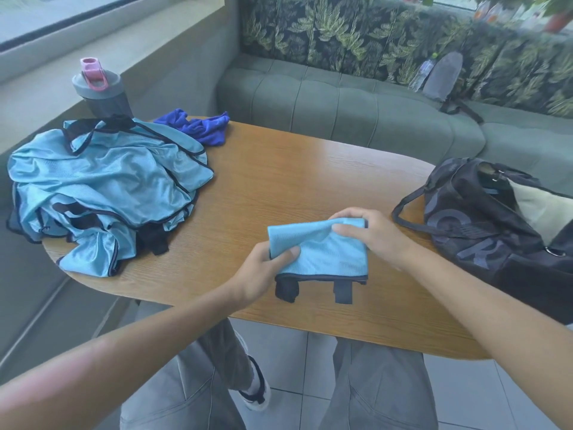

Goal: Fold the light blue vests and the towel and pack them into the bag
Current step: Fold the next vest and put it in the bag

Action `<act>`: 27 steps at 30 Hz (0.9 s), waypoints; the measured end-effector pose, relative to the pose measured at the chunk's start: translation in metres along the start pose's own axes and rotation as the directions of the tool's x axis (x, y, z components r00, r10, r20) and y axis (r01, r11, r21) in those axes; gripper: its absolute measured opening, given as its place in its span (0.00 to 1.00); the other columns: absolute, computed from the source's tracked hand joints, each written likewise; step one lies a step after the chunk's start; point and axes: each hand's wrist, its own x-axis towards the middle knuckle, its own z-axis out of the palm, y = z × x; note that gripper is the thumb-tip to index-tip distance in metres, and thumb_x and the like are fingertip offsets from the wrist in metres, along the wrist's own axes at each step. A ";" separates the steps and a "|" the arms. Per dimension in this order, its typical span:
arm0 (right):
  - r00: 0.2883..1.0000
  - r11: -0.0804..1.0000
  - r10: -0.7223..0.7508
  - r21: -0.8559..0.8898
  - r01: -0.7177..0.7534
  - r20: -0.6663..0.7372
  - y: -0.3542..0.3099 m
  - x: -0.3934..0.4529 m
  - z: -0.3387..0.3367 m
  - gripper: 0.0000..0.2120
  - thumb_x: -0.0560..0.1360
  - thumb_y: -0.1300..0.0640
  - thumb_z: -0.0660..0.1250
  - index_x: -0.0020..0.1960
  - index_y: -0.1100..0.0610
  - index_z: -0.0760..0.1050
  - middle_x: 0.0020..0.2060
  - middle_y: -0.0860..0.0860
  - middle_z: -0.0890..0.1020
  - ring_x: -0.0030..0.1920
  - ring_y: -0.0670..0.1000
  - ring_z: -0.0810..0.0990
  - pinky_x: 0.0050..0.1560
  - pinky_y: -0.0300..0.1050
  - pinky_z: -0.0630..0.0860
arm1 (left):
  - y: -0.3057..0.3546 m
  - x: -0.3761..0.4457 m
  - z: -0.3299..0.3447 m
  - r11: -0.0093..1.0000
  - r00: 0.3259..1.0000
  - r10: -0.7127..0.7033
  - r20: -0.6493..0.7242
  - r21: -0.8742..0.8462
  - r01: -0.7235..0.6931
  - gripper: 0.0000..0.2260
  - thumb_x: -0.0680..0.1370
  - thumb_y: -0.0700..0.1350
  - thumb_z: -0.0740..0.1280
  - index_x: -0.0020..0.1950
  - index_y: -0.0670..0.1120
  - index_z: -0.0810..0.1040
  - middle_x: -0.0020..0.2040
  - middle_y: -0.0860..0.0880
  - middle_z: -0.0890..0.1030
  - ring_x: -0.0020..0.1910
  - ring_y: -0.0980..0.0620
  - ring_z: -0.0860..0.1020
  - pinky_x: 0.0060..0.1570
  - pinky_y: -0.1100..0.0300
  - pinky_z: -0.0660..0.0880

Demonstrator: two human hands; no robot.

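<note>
A folded light blue vest with dark trim and dark straps lies near the front edge of the wooden table. My left hand pinches its left edge, and my right hand grips its upper right corner. A heap of loose light blue vests covers the table's left end. Behind the heap lies a crumpled dark blue towel. The black bag sits open at the table's right end, a pale lining showing inside.
A grey shaker bottle with a pink lid stands behind the heap. A green bench runs behind the table, with a grey backpack and a water bottle on it. My knees and a tiled floor show below the table.
</note>
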 end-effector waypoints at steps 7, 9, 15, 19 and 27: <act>0.984 0.700 0.164 0.695 -0.161 0.064 0.027 -0.041 0.000 0.23 0.81 0.48 0.62 0.69 0.61 0.76 0.64 0.57 0.81 0.61 0.55 0.82 0.55 0.46 0.79 | 0.013 0.011 0.018 0.970 0.989 -0.136 0.057 -0.196 0.144 0.14 0.86 0.50 0.61 0.67 0.44 0.78 0.60 0.39 0.83 0.58 0.36 0.82 0.61 0.41 0.79; 0.988 0.555 0.155 0.826 -0.098 0.013 0.036 -0.054 0.002 0.32 0.78 0.41 0.67 0.71 0.64 0.74 0.66 0.59 0.79 0.63 0.55 0.79 0.59 0.47 0.77 | 0.017 0.015 0.027 0.965 0.989 -0.135 0.062 -0.218 0.146 0.14 0.87 0.49 0.60 0.69 0.45 0.77 0.61 0.39 0.83 0.60 0.35 0.82 0.64 0.37 0.77; 0.973 0.264 0.011 0.939 0.220 -0.231 0.040 -0.078 0.019 0.45 0.71 0.43 0.78 0.79 0.62 0.63 0.76 0.58 0.69 0.76 0.57 0.67 0.77 0.54 0.61 | 0.041 0.028 0.071 0.978 0.997 -0.080 0.020 -0.194 0.082 0.13 0.87 0.51 0.59 0.68 0.49 0.77 0.58 0.41 0.85 0.55 0.36 0.84 0.62 0.37 0.77; 0.931 0.360 0.039 0.874 0.325 -0.363 0.028 -0.081 0.018 0.38 0.73 0.44 0.76 0.77 0.57 0.67 0.74 0.59 0.71 0.75 0.59 0.68 0.78 0.59 0.60 | 0.061 0.039 0.111 0.993 1.000 0.004 -0.022 -0.114 -0.006 0.11 0.87 0.49 0.59 0.64 0.50 0.78 0.55 0.46 0.86 0.51 0.45 0.86 0.54 0.46 0.83; 0.737 0.327 0.448 0.860 0.392 -0.506 0.008 -0.094 -0.046 0.29 0.69 0.46 0.80 0.65 0.58 0.78 0.58 0.58 0.84 0.57 0.61 0.84 0.53 0.60 0.83 | 0.090 0.064 0.194 0.960 0.980 0.197 -0.008 0.205 -0.192 0.07 0.84 0.50 0.62 0.56 0.52 0.80 0.45 0.52 0.85 0.42 0.52 0.81 0.41 0.58 0.76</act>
